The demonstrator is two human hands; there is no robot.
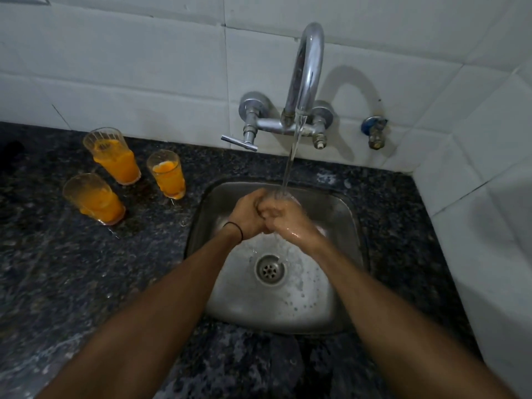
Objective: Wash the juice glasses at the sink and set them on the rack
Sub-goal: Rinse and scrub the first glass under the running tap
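Three clear ribbed juice glasses stand on the dark granite counter left of the sink, each partly full of orange juice: a back one [115,156], a right one [167,175] and a near one [93,198]. My left hand [247,216] and my right hand [283,218] are clasped together over the steel sink [342,214], fingers curled into each other, under the running water [290,162]. No glass shows in either hand. A pale pinkish shape [323,232] peeks out behind my right hand; what it is stays unclear.
A chrome wall tap [305,79] arches over the basin, with a lever handle [239,142] on its left and a small blue-capped valve [374,131] on the right. The drain [270,269] lies below my wrists. White tiled walls close the back and right side.
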